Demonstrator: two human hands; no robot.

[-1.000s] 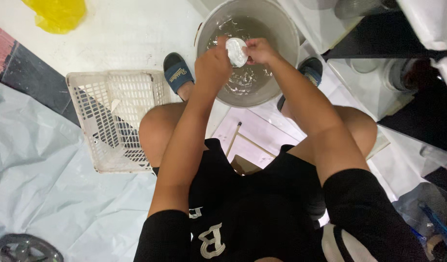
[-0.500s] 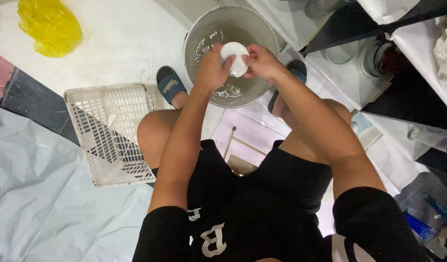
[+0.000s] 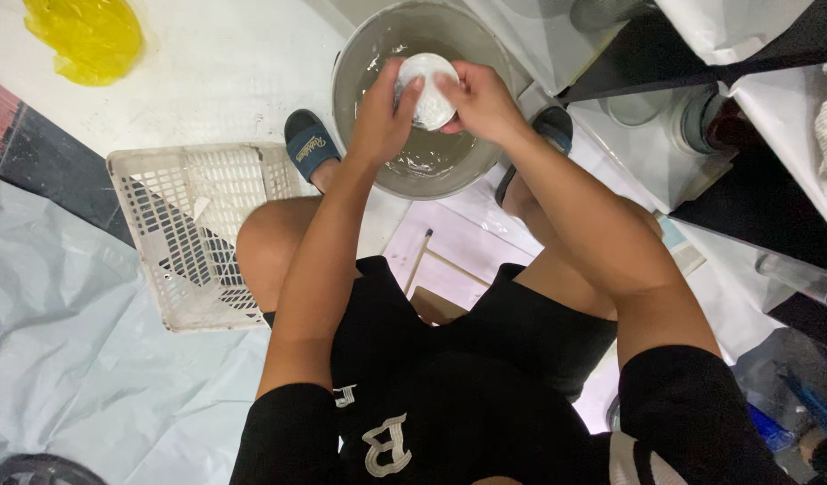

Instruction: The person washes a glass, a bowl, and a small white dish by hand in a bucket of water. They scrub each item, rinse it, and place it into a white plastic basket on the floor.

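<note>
The left hand [image 3: 384,112] and right hand [image 3: 479,101] are now gripping the small white bowl [image 3: 426,88] flatter than 1 second ago, turning it above the grey basin [image 3: 360,54], so washing is continuing.

Small white bowl [image 3: 427,90], tilted, held above the grey water-filled basin [image 3: 360,54].

The yellow bag [image 3: 86,36] and the basin [image 3: 360,63] are cut off at the top edge.

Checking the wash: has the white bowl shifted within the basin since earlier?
Cannot tell: the camera moved. The white bowl sits near the metal basin's far rim, between both hands, as before.
</note>
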